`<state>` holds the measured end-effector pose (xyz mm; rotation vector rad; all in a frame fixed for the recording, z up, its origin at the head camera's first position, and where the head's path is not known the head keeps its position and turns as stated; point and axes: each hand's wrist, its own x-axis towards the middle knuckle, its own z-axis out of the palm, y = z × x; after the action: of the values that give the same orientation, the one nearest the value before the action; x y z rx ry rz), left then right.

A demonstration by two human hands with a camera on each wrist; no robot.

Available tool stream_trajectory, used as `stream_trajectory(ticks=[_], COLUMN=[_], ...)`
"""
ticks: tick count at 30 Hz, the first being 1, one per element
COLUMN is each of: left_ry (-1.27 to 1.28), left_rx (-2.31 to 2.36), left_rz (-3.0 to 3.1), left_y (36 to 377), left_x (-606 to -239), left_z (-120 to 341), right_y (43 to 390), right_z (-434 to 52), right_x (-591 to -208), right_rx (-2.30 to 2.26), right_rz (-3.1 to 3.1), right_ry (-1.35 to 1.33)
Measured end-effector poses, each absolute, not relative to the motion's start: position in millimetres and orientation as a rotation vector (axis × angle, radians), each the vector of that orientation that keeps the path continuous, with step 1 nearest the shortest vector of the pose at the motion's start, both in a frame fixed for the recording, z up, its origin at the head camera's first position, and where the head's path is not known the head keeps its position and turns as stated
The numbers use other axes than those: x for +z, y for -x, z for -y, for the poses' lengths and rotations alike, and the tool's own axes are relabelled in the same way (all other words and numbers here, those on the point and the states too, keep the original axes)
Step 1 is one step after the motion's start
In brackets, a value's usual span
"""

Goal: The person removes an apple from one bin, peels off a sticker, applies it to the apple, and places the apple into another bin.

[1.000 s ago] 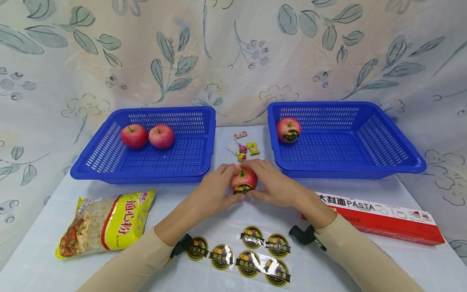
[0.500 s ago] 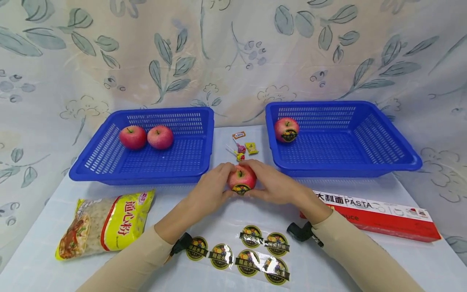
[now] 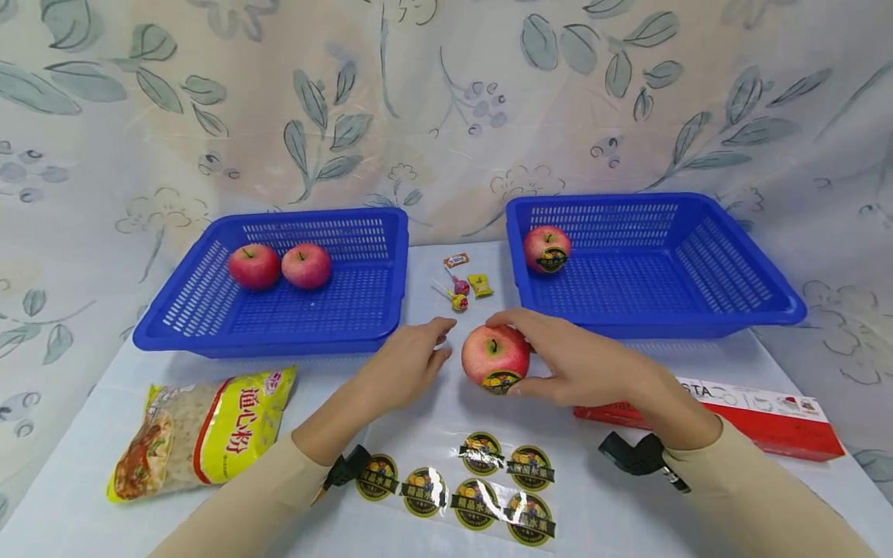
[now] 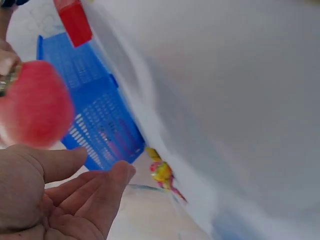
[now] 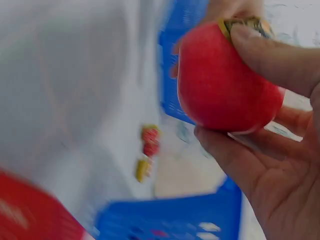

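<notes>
- Head view: two blue baskets sit apart – the left basket at mid-left with two bare apples, the right basket at mid-right with one labelled apple
- Right hand grips the stickered apple at frame centre, label toward the camera, fingers wrapped round it to carry it
- Left hand lies relaxed just beside it, holding nothing
- Sticker sheet lies bottom centre, within reach

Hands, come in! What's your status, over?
Right hand grips stickered apple. Left hand open beside it, not touching. Right blue basket holds one stickered apple. Path unobstructed.
</notes>
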<state>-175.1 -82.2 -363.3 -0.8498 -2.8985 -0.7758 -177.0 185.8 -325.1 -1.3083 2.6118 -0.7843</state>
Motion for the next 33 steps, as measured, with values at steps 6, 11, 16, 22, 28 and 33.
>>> stream_trajectory(ticks=[6,11,16,22,28,33], left_ry=[0.909,0.957,1.022,1.010,0.911,0.818], left_rx=[-0.924,-1.104,-1.174,-1.148,-1.087,-1.009], left_rz=[2.915,2.904,2.828,2.783,2.791,2.836], left_y=[190,199,206,211,211,211], left_x=[-359,-353,-350,-352,-350,-346], left_z=[64,46,28,15,7,0], right_y=[182,195,204,219,242,273], right_z=[-205,-221,-233,-244,-260,-272], right_x=[-290,-271,-261,-257,-253,-249], right_rx=[-0.802,-0.904,-0.893,-0.913,-0.906,-0.920], right_rz=[-2.541,-2.493,-2.575,-2.611,-2.640,-2.672], right_ry=[1.264,1.183,1.130,1.097,1.048,1.025])
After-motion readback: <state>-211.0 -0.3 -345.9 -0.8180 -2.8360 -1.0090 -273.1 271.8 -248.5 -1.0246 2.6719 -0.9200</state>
